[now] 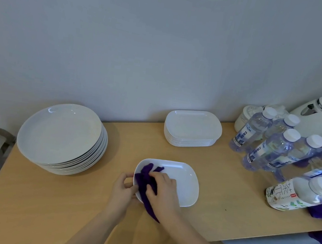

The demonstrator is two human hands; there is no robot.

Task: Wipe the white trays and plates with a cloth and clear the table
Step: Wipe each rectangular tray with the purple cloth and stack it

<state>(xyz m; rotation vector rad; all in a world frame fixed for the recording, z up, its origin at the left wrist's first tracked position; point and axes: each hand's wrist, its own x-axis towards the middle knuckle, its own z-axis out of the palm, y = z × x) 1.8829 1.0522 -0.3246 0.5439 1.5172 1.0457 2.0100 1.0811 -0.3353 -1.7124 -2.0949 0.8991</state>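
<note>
The fingers of the right hand (162,189) lie curled over a bunched purple cloth (145,179), pressing it into the left half of a white tray (182,183) that sits flat on the worktop (218,195). The left hand (123,188) pinches the tray's near left rim between thumb and fingers, steadying it. To wipe well, the steadying hand should probably hold firm while the cloth sweeps across to the bare right half and into the corners, since a light tray may skid. A stack of trays (192,131) stands behind, a stack of plates (61,137) to the left, and water bottles (269,148) crowd the right edge.
</note>
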